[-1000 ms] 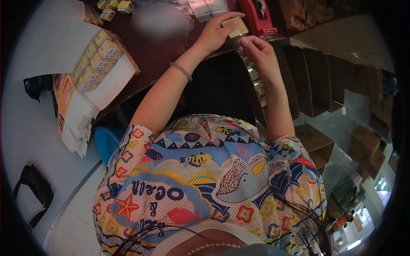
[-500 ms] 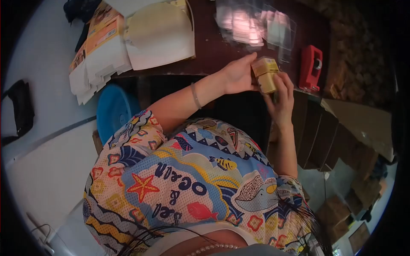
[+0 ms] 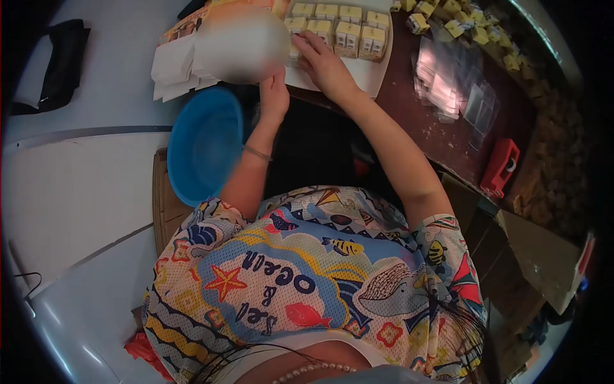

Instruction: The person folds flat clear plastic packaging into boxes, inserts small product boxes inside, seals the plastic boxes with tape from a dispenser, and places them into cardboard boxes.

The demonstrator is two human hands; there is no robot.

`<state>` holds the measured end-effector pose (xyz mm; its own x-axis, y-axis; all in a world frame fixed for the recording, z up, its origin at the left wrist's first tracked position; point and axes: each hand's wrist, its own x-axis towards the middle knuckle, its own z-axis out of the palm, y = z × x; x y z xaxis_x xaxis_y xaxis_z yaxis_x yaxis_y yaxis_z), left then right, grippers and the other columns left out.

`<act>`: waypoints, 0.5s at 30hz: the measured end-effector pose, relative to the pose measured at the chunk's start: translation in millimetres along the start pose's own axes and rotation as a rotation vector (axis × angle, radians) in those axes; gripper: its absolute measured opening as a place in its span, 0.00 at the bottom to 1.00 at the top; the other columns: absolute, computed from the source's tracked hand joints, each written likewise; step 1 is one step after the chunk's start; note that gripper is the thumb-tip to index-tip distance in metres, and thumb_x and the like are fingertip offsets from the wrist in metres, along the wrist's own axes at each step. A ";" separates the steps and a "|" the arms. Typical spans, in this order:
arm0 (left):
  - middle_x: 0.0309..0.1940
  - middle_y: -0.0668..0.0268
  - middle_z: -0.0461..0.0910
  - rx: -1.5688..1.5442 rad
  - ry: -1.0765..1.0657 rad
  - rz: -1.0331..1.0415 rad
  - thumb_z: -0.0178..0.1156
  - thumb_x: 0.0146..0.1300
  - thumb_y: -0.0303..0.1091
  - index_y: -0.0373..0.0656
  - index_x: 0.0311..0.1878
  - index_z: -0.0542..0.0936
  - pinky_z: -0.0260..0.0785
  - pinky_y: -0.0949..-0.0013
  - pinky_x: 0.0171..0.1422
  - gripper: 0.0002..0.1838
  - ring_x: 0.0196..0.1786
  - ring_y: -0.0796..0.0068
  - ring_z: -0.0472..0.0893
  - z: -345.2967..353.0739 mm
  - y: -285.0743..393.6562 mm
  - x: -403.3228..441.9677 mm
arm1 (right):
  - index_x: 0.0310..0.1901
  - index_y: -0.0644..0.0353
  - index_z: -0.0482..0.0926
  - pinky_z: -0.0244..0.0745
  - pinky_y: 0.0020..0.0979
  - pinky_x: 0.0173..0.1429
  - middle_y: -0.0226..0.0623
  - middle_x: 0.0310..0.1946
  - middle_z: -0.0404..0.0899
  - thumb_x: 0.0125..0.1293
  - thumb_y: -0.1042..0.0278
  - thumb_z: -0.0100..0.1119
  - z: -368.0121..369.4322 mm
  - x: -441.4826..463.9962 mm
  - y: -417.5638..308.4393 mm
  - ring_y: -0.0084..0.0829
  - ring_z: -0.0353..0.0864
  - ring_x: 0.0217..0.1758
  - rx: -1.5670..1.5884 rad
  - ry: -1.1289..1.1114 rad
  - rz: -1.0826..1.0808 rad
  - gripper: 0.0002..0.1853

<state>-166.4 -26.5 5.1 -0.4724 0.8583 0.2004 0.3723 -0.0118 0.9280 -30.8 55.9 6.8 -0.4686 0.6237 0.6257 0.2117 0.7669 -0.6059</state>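
Observation:
In the head view, my right hand (image 3: 327,70) reaches into a white tray (image 3: 368,80) at the table's front edge. Its fingers are bent around a small yellow box (image 3: 293,56) in the front row, which they partly hide. Rows of similar yellow-and-clear boxes (image 3: 347,37) stand behind and to the right of it. Beside the tray's near left edge is my left hand (image 3: 274,97), pointing up. A pale round blur covers its fingertips and the tray's left part, so whether it holds anything is hidden.
Flat white-and-orange cartons (image 3: 176,64) are stacked left of the tray. A blue basin (image 3: 204,150) stands below them. Clear plastic sleeves (image 3: 441,80) and a red tape dispenser (image 3: 501,168) lie to the right. Loose yellow boxes (image 3: 470,24) are heaped at the back right.
Both hands have moved left, from holding a yellow box together near the tape dispenser to the tray. They are now apart. The view has shifted, showing more of the tray's boxes.

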 end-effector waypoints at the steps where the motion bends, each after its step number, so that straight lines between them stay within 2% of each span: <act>1: 0.67 0.46 0.70 -0.030 0.006 0.002 0.47 0.76 0.36 0.30 0.69 0.66 0.57 0.63 0.75 0.24 0.70 0.55 0.69 3.5 3.0 -4.0 | 0.60 0.55 0.75 0.81 0.42 0.50 0.47 0.64 0.68 0.63 0.73 0.61 0.3 -0.5 -2.2 0.48 0.80 0.54 -0.001 0.003 0.012 0.22; 4: 0.69 0.45 0.66 0.073 -0.021 0.098 0.49 0.75 0.36 0.30 0.70 0.64 0.56 0.61 0.75 0.26 0.72 0.53 0.66 7.3 7.8 -12.0 | 0.58 0.56 0.76 0.82 0.41 0.47 0.47 0.66 0.66 0.62 0.75 0.60 -3.0 -1.1 -3.3 0.46 0.82 0.51 -0.050 -0.007 0.061 0.21; 5: 0.71 0.43 0.62 0.052 -0.024 0.112 0.51 0.73 0.35 0.31 0.72 0.61 0.54 0.59 0.76 0.28 0.74 0.50 0.63 10.9 4.5 -14.3 | 0.57 0.56 0.76 0.82 0.40 0.46 0.47 0.66 0.66 0.61 0.75 0.60 -4.6 -2.1 -3.9 0.45 0.83 0.50 -0.077 -0.008 0.086 0.20; 8: 0.71 0.42 0.59 0.341 -0.062 0.268 0.53 0.73 0.37 0.32 0.73 0.58 0.50 0.56 0.78 0.31 0.75 0.45 0.58 16.1 3.4 -16.6 | 0.55 0.56 0.78 0.82 0.40 0.46 0.47 0.67 0.66 0.59 0.76 0.62 -17.0 -6.2 -6.2 0.45 0.83 0.49 -0.123 0.059 0.043 0.20; 12: 0.71 0.41 0.57 0.349 -0.057 0.303 0.56 0.71 0.37 0.33 0.73 0.59 0.50 0.54 0.77 0.32 0.74 0.43 0.58 10.9 6.3 -22.0 | 0.47 0.55 0.83 0.80 0.40 0.50 0.45 0.59 0.75 0.59 0.70 0.67 -90.5 -31.5 -9.3 0.44 0.82 0.51 -0.104 0.281 0.125 0.13; 13: 0.71 0.43 0.58 0.358 -0.042 0.343 0.57 0.70 0.36 0.34 0.72 0.61 0.51 0.53 0.77 0.31 0.74 0.45 0.59 11.2 16.1 -26.8 | 0.45 0.55 0.84 0.78 0.39 0.55 0.44 0.55 0.78 0.60 0.66 0.68 -115.8 -44.6 4.4 0.44 0.80 0.55 -0.189 0.357 0.268 0.12; 14: 0.70 0.45 0.59 0.365 -0.020 0.390 0.58 0.69 0.34 0.35 0.71 0.62 0.52 0.53 0.76 0.31 0.74 0.46 0.59 11.6 28.6 -31.3 | 0.47 0.56 0.83 0.76 0.41 0.57 0.44 0.59 0.76 0.60 0.66 0.69 -148.1 -61.7 25.6 0.45 0.79 0.56 -0.369 0.439 0.295 0.14; 15: 0.70 0.46 0.60 0.349 -0.032 0.451 0.58 0.68 0.33 0.36 0.70 0.64 0.53 0.54 0.76 0.29 0.73 0.47 0.60 13.6 39.1 -36.6 | 0.50 0.58 0.82 0.73 0.45 0.60 0.49 0.57 0.76 0.60 0.63 0.70 -181.7 -84.3 50.5 0.53 0.77 0.57 -0.640 0.514 0.362 0.17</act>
<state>-123.7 -51.4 29.8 -0.1830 0.8225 0.5385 0.7762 -0.2152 0.5926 175.3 69.6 12.8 0.1291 0.7163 0.6858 0.7816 0.3521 -0.5149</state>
